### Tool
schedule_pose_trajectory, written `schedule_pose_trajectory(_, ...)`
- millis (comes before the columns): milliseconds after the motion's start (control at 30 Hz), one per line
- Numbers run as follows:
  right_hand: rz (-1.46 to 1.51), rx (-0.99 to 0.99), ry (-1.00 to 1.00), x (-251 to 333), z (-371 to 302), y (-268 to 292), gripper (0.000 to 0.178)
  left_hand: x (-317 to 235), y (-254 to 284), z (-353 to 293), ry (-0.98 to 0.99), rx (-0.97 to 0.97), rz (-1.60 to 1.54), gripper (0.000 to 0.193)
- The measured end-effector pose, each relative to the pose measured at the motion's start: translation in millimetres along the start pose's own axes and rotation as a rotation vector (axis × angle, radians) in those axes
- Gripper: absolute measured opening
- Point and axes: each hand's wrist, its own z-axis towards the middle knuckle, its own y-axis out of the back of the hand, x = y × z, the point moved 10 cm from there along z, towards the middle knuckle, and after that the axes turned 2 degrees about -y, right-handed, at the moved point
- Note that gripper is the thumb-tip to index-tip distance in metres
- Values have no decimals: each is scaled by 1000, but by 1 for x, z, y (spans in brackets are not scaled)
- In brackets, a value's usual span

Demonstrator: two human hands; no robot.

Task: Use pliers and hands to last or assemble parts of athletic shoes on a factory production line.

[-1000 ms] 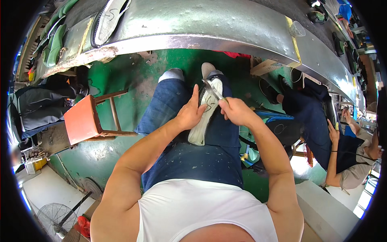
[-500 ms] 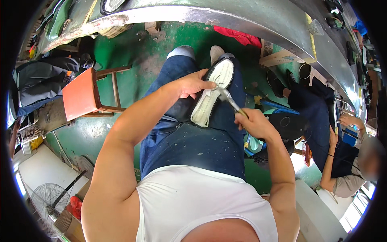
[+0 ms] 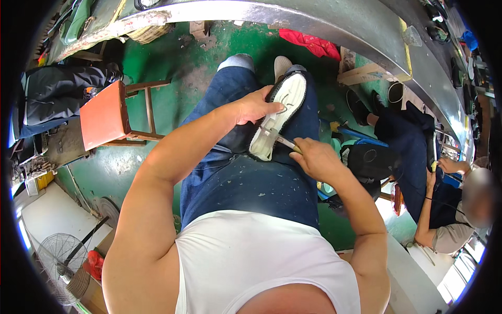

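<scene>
Across my thighs lies an upturned shoe (image 3: 291, 97), its pale underside facing up inside a dark, ridged edge. My left hand (image 3: 258, 106) grips its left side around the middle, thumb pressed on the underside and the other fingers mostly hidden beneath. In my right hand (image 3: 320, 160) is a hammer (image 3: 285, 142), with fingers wrapped around its handle. The metal head rests at or just over the narrower, nearer part of the underside; whether it touches I cannot tell. A dark curved mark shows on the underside near my left thumb.
A metal-edged workbench (image 3: 235, 17) curves across the far side. An orange-seated stool (image 3: 104, 116) stands at left, a wire fan (image 3: 61, 267) lower left. Red cloth (image 3: 309, 43) lies under the bench. At right sits a co-worker (image 3: 444, 209), near a black bag-like item (image 3: 372, 161).
The hammer head has moved nearer to me along the underside, from mid-shoe toward its near end. My right hand has shifted slightly left; my left hand keeps its hold.
</scene>
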Motion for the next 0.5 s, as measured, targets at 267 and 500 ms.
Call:
schedule_pose_trajectory(267,132,79,26,1,10,-4,31,-7,2,2,-107,-64,94,69)
schedule_pose_trajectory(500,377,256,-258,-12,-27,-28,34,-16,-10,-13,-204,-124,237,76)
